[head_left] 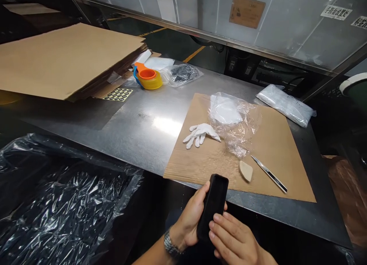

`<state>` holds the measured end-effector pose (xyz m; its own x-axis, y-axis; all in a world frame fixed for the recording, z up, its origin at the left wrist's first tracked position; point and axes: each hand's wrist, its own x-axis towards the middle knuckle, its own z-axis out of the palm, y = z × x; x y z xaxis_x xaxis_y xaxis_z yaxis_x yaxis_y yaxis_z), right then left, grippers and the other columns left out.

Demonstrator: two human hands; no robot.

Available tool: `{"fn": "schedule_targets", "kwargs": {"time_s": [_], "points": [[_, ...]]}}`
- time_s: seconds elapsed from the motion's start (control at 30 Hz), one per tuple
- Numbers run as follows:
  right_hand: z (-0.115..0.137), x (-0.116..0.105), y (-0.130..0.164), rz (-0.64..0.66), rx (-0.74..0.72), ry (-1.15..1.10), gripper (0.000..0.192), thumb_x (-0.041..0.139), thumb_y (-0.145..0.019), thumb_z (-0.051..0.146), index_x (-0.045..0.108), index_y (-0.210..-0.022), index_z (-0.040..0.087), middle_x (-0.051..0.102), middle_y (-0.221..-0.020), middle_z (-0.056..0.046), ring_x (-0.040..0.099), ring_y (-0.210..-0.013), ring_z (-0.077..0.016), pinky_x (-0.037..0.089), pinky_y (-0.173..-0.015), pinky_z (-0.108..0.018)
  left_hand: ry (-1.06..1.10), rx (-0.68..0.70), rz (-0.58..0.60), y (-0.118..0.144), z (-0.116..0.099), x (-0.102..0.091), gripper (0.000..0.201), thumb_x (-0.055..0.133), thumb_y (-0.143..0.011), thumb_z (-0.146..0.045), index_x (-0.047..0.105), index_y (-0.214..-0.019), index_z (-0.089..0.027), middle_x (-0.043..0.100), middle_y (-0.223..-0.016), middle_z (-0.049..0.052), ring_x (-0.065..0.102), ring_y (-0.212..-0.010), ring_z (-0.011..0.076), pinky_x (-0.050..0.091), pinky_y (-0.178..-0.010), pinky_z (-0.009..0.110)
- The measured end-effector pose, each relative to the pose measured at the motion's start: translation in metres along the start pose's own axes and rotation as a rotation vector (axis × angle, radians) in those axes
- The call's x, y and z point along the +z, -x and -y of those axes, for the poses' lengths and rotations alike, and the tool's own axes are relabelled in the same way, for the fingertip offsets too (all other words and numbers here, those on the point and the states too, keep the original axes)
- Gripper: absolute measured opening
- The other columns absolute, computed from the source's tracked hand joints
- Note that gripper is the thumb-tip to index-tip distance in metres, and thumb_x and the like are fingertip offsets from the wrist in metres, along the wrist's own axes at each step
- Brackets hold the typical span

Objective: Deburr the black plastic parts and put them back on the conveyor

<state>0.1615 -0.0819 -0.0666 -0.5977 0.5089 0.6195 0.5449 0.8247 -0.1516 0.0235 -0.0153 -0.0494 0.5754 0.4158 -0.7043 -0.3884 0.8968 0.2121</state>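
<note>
A long black box-like piece (213, 202), with a raised rim and a hollow face, is tilted up in front of the table's near edge. My left hand (190, 219) is closed around it, thumb along its left side and a fingertip showing at the right. The fingers of my right hand (233, 236) press over its lower right edge; that thumb is hidden. Just beyond, on a cardboard sheet (275, 143), lie a beige wedge-shaped pad (246, 171), a slim utility knife (269, 174) and a white glove (201, 134).
Clear plastic bags with white contents (226, 110) lie on the cardboard. A wrapped packet (286, 104) sits at the back right. Stacked cardboard (69, 58), an orange-and-yellow tape dispenser (147, 77) and a sticker sheet (118, 94) are at the left. Black plastic film (65, 204) fills the lower left.
</note>
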Motion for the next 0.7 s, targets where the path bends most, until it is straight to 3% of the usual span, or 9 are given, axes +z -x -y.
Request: {"fn": "schedule_targets", "kwargs": {"time_s": [0.13, 0.2, 0.3, 0.47, 0.6, 0.7], "points": [[-0.005, -0.015, 0.005, 0.052, -0.028, -0.129, 0.027, 0.039, -0.089, 0.010, 0.063, -0.100, 0.006, 0.069, -0.101, -0.009, 0.055, -0.111, -0.0209, 0.047, -0.097, -0.035, 0.029, -0.148, 0.066, -0.006, 0.003, -0.004, 0.059, 0.034, -0.087, -0.051, 0.063, -0.063, -0.005, 0.062, -0.057, 0.009, 0.056, -0.047, 0.0108, 0.043, -0.047, 0.019], [-0.011, -0.026, 0.008, 0.128, -0.045, -0.095, 0.028, 0.037, -0.089, 0.009, 0.063, -0.100, 0.006, 0.067, -0.105, -0.010, 0.054, -0.112, -0.0213, 0.047, -0.097, -0.036, 0.050, -0.223, 0.105, -0.008, 0.000, -0.008, 0.065, 0.031, -0.086, -0.054, 0.063, -0.064, -0.003, 0.061, -0.056, 0.009, 0.057, -0.045, 0.0120, 0.045, -0.045, 0.021], [-0.021, -0.035, 0.011, 0.151, -0.030, 0.000, 0.022, 0.049, -0.082, 0.007, 0.064, -0.098, 0.007, 0.067, -0.105, -0.012, 0.054, -0.112, -0.0238, 0.048, -0.095, -0.039, 0.044, -0.258, 0.118, -0.007, -0.006, -0.012, 0.068, 0.029, -0.086, -0.057, 0.064, -0.068, 0.000, 0.062, -0.058, 0.009, 0.059, -0.044, 0.0143, 0.048, -0.044, 0.024], [-0.025, -0.032, 0.000, 0.101, 0.131, -0.060, 0.029, 0.049, -0.081, 0.014, 0.060, -0.107, 0.006, 0.064, -0.109, -0.016, 0.049, -0.117, -0.0273, 0.048, -0.092, -0.045, 0.104, -0.280, 0.103, -0.003, -0.011, -0.012, 0.067, 0.028, -0.087, -0.056, 0.063, -0.068, -0.002, 0.064, -0.056, 0.009, 0.060, -0.041, 0.0156, 0.049, -0.041, 0.025], [-0.032, -0.025, -0.010, 0.224, 0.088, -0.040, 0.046, 0.029, -0.093, 0.037, 0.057, -0.114, 0.007, 0.061, -0.116, -0.015, 0.045, -0.121, -0.0275, 0.043, -0.095, -0.050, 0.081, -0.280, 0.112, -0.001, -0.007, -0.014, 0.061, 0.030, -0.087, -0.054, 0.064, -0.071, -0.006, 0.064, -0.050, 0.008, 0.061, -0.039, 0.0170, 0.048, -0.037, 0.024], [-0.046, -0.023, -0.006, 0.197, 0.066, 0.026, 0.040, 0.032, -0.093, 0.033, 0.056, -0.115, 0.009, 0.065, -0.109, -0.013, 0.050, -0.116, -0.0249, 0.043, -0.095, -0.049, -0.049, -0.286, 0.116, -0.001, -0.004, -0.015, 0.072, 0.025, -0.086, -0.058, 0.064, -0.069, 0.000, 0.063, -0.051, 0.012, 0.060, -0.039, 0.0159, 0.045, -0.036, 0.021]]}}
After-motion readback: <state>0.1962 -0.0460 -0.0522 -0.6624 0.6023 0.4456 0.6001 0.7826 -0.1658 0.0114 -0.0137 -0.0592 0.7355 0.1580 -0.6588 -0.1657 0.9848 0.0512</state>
